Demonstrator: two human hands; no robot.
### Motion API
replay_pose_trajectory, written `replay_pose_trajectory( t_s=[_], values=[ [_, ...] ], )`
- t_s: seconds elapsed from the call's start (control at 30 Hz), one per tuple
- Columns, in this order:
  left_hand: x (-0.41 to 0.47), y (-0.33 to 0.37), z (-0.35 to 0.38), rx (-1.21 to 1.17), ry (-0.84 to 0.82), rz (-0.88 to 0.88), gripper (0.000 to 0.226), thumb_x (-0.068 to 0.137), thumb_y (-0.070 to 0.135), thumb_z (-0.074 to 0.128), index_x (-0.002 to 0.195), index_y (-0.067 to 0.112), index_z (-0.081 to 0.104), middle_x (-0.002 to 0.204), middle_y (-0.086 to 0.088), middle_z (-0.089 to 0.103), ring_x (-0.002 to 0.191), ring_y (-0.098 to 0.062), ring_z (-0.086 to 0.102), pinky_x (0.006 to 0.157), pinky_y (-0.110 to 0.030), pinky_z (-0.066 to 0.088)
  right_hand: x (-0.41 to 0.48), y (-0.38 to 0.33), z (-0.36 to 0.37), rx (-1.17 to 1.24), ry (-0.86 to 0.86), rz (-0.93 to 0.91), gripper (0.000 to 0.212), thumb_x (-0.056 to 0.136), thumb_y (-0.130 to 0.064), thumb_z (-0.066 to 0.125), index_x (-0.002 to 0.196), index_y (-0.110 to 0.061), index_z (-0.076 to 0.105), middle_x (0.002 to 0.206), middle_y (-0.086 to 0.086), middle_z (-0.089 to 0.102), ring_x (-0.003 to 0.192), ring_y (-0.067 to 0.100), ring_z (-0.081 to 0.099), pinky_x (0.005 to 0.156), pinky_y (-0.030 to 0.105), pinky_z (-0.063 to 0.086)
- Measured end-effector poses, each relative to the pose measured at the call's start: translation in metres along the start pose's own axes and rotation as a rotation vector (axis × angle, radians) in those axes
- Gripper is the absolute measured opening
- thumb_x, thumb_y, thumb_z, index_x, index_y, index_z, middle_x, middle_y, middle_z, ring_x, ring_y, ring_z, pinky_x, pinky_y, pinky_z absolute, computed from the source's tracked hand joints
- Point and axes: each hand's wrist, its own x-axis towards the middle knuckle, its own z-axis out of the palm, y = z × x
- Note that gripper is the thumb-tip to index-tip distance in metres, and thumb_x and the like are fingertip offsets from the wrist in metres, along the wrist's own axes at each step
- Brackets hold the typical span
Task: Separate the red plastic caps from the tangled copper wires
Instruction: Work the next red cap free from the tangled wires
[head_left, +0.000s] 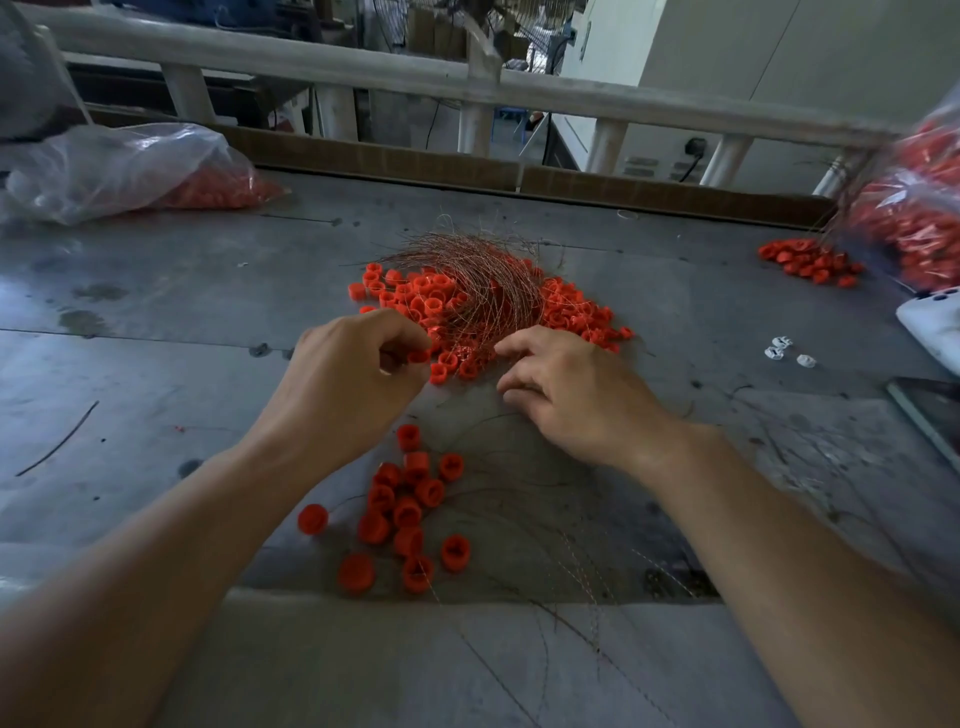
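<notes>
Here we see the left hand (358, 364) curled, its thumb and forefinger pinching one cap (418, 356) at the near edge of the heap of caps (431, 304); its other fingers are tucked under the palm and hidden from us; the right hand (566, 395) lies knuckles-up just beside it, fingers bent, tips at the heap's edge where the wires (467, 270) come down; we cannot tell whether it has hold of a strand, since the fingers cover that spot. The wires sit as a tangled nest on top of the heap, at the middle of the table (156, 322); the caps beneath them are partly hidden. Nearer us, between the forearms, a loose group (410, 509) of caps lies apart from the heap; thin strands around it are hard to trace. The left bag (119, 166) shows red through creased plastic; the right bag (914, 208) is blurred and cut off by the frame, with a small pile (810, 262) beside it.
</notes>
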Motion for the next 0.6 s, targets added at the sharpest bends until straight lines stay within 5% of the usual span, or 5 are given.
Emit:
replay_pose_trajectory(
  t_s=[0.43,0.6],
  values=[
    [-0.003,0.003,-0.001,-0.055,-0.032,0.032,0.017,0.078,0.01,0.071,0.092,0.019,0.07,0.07,0.025,0.053,0.069,0.026,0.048,0.062,0.008,0.032,-0.003,-0.002,-0.004,0.094,0.13,-0.015,0.02,0.089,-0.017,0.057,0.097,-0.004,0.07,0.101,0.003,0.064,0.098,0.014,0.054,0.085,0.017,0.037],
    [-0.005,0.007,-0.004,-0.179,-0.084,0.07,0.025,0.074,0.016,0.072,0.078,0.038,0.063,0.075,0.021,0.061,0.074,0.016,0.055,0.066,0.001,0.04,-0.007,-0.006,-0.011,0.175,0.213,-0.087,0.019,0.087,-0.015,0.059,0.097,-0.003,0.07,0.099,0.004,0.065,0.095,0.011,0.053,0.085,0.016,0.04]
  ],
)
